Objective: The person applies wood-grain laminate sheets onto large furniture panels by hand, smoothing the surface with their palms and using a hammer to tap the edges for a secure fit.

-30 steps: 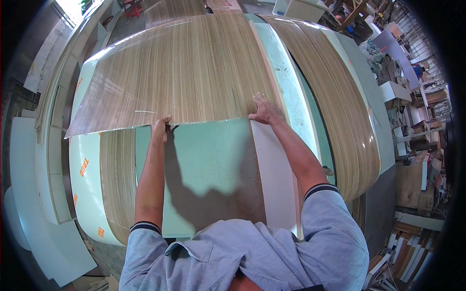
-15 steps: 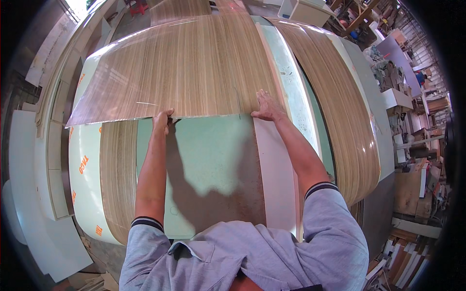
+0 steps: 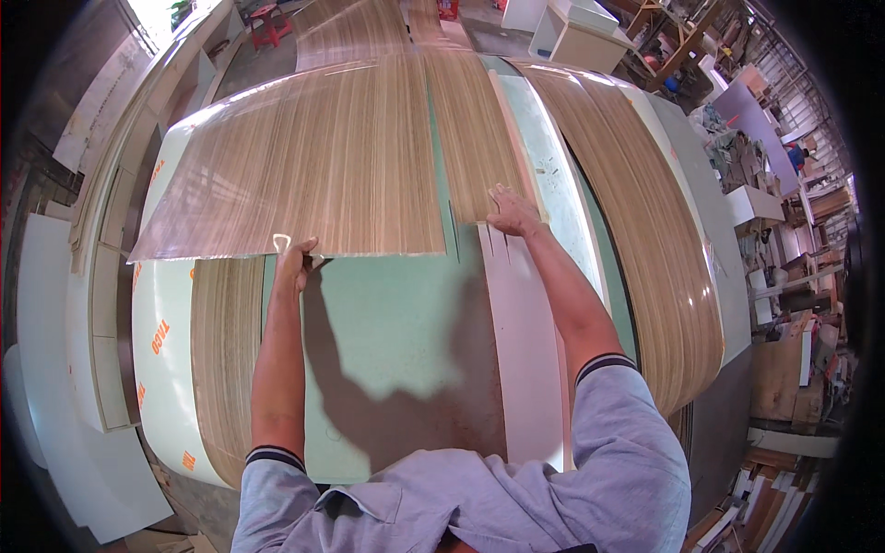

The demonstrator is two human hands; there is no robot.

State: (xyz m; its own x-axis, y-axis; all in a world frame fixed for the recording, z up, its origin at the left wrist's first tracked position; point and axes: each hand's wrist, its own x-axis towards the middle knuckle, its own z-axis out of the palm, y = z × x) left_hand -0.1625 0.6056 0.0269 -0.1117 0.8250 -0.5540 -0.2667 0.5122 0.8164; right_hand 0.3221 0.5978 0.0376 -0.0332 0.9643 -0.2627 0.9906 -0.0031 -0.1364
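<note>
Plainly, one pale board [image 3: 171, 405] lies at the left, with at least three orange printed marks [image 3: 161, 336] on its near part. Beside it runs one narrow brown strip [image 3: 226, 369]. The left arm reaches forward, and the left hand [image 3: 295, 263] is closed on the near edge of one large brown sheet [image 3: 313, 166], some fingers hidden; this sheet spreads across the far left and middle. A gap parts it from one slim brown sheet [image 3: 470, 129]. The right arm slants forward and inward; the right hand [image 3: 514, 214] lies palm down, fingers loosely spread on the slim sheet's near end, gripping nothing. Farther right come one long pale panel [image 3: 564, 198] and more brown sheeting [image 3: 636, 212], whether one piece or two I cannot tell.
</note>
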